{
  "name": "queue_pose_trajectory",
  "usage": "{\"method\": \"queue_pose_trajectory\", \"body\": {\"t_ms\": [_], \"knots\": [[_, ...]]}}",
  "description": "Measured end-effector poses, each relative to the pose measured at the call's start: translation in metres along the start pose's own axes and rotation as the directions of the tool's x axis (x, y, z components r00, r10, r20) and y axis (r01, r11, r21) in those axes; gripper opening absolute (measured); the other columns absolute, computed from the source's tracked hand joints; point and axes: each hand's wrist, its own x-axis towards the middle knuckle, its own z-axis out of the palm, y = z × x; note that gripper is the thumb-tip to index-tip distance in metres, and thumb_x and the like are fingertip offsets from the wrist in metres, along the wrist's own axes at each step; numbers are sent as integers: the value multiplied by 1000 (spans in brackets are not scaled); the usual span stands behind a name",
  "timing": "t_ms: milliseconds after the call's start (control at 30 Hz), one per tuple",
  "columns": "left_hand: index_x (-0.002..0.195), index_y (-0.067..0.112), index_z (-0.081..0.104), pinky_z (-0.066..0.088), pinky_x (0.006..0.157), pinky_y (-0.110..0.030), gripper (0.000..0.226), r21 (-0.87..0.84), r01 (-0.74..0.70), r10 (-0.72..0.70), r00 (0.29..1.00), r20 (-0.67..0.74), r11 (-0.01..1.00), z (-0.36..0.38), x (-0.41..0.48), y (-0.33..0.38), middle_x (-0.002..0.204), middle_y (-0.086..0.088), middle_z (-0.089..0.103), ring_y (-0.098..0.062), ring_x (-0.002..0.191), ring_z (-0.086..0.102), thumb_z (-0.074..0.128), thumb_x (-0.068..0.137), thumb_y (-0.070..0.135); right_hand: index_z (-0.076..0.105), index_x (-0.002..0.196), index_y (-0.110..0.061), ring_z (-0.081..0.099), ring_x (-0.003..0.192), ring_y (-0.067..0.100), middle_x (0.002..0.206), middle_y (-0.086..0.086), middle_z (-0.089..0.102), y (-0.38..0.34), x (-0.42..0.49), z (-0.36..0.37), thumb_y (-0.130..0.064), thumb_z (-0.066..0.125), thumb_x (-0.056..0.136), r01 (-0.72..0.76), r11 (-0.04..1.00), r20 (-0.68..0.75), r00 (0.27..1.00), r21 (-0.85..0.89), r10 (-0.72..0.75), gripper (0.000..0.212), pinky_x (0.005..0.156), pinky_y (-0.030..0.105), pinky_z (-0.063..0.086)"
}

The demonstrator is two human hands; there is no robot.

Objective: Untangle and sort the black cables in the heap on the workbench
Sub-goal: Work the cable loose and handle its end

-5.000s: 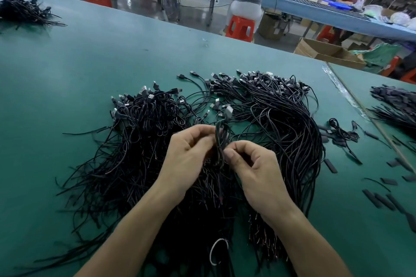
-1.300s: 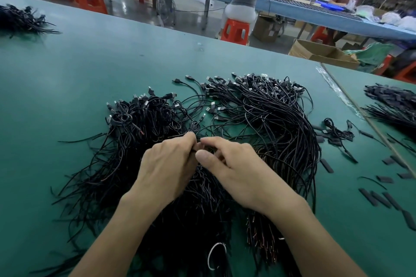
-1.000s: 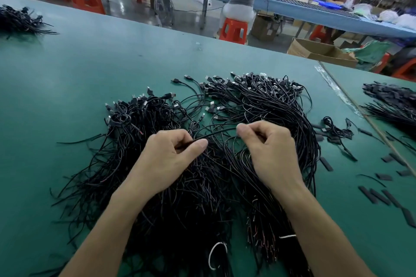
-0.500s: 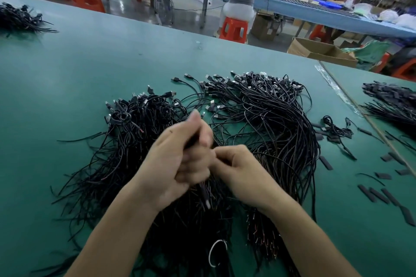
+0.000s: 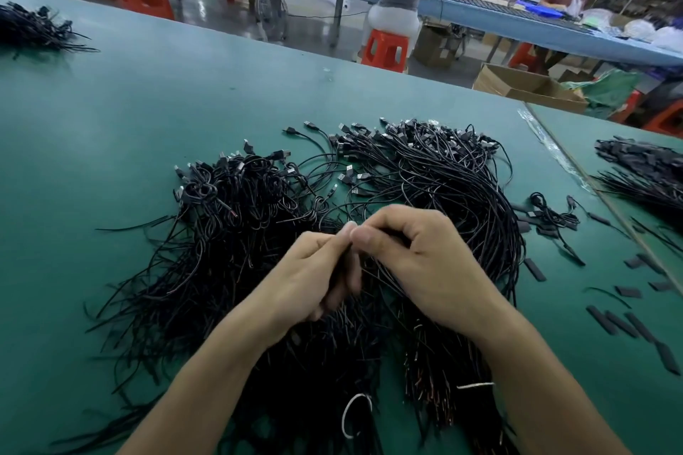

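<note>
With your left hand (image 5: 310,277) and right hand (image 5: 425,262) together, both pinching one cable (image 5: 343,266), draw it slowly up from the heap (image 5: 251,233), easing snags rather than yanking.

Heap of thin black cables on green surface (image 5: 148,103), two lobes.
Left lobe (image 5: 236,214), left of left hand (image 5: 306,281): tangled loops, USB plugs (image 5: 247,150) at far end, loose tails fanned out toward near left.
Right lobe (image 5: 462,196), beyond and right of right hand (image 5: 421,262): strands combed into parallel arc, plugs bunched far, bare reddish wire ends (image 5: 428,373) near.
One cable (image 5: 343,266) pinched between both, over heap's middle.
</note>
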Motion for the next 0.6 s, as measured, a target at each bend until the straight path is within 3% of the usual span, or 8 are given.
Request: {"method": "queue_pose_trajectory", "body": {"t_ms": [133, 200, 267, 367, 433, 500, 533, 600], "knots": [[52, 16, 48, 22, 31, -13, 65, -366, 119, -9, 958, 287, 923, -2, -9, 13, 38, 6, 32, -5, 29, 24, 37, 95, 64, 71, 76, -19, 46, 60, 20, 65, 14, 56, 12, 5, 3, -41, 70, 81, -44, 978, -149, 986, 205, 76, 23, 53, 38, 40], [54, 18, 46, 22, 30, -12, 56, -529, 154, 35, 943, 330, 834, -4, -11, 19, 38, 8, 33, -2, 29, 25, 42, 95, 55, 72, 74, -24, 36, 56, 20, 60, 9, 46, 14, 4, 11, -45, 66, 80, -117, 944, -120, 980, 309, 161, 23, 48, 33, 30], [56, 18, 48, 24, 30, -12, 48, -643, 102, 87, 963, 256, 759, -6, -9, 22, 40, 9, 36, 0, 29, 28, 46, 95, 46, 72, 75, -31, 37, 54, 20, 59, 4, 47, 16, 1, 19, -44, 61, 87, -182, 941, -35, 979, 286, 200, 21, 48, 33, 29], [60, 18, 60, 34, 33, -13, 49, -759, -55, 119, 992, 29, 649, -8, -3, 21, 47, 7, 48, -1, 35, 42, 44, 99, 43, 68, 82, -26, 40, 51, 13, 55, -9, 48, 13, -6, 26, -33, 57, 100, -193, 980, 135, 974, 57, 184, 23, 49, 35, 33], [72, 17, 75, 51, 48, -17, 48, -764, -187, 103, 982, -157, 617, -9, 3, 16, 66, 0, 68, -8, 55, 65, 43, 95, 44, 61, 72, -28, 37, 47, 7, 52, -10, 46, 11, -9, 27, -31, 54, 102, -166, 983, 226, 957, -83, 181, 30, 46, 31, 33], [95, 13, 79, 59, 74, -25, 47, -705, -298, 150, 952, -265, 643, -11, 9, 8, 97, -9, 76, -19, 91, 74, 43, 95, 42, 50, 62, -31, 38, 45, 7, 52, -10, 48, 4, -11, 27, -32, 51, 101, -128, 967, 278, 942, -219, 187, 39, 45, 25, 33], [104, 11, 76, 58, 84, -29, 47, -624, -331, 180, 939, -294, 708, -13, 11, 4, 107, -11, 75, -23, 103, 72, 42, 97, 42, 48, 62, -28, 39, 45, 7, 52, -11, 49, 1, -11, 25, -33, 51, 101, -114, 962, 284, 941, -249, 185, 39, 46, 23, 33], [110, 12, 72, 58, 90, -35, 45, -301, -329, 229, 919, -321, 895, -12, 12, -4, 108, -9, 75, -24, 105, 71, 41, 99, 42, 51, 65, -21, 41, 45, 7, 53, -10, 49, -2, -11, 21, -30, 52, 100, -88, 964, 253, 955, -252, 153, 36, 45, 20, 34]]}}
